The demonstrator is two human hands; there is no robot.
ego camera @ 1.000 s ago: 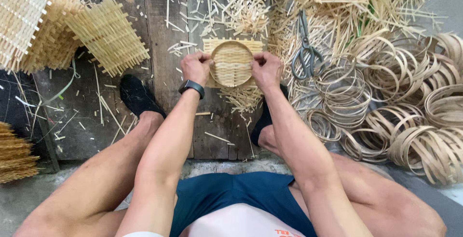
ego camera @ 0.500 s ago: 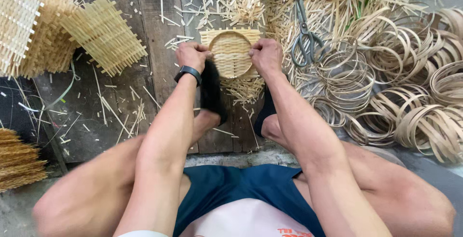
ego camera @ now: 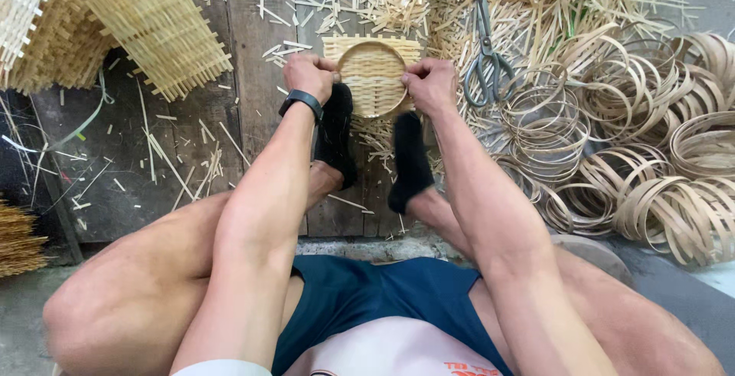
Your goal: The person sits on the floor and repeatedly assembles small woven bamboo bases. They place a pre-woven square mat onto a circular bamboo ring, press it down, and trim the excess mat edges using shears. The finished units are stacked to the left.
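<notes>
Both hands (ego camera: 310, 76) (ego camera: 430, 83) grip woven mat w/ hoop (ego camera: 372, 77) — scissors (ego camera: 485, 54) nearby.
</notes>
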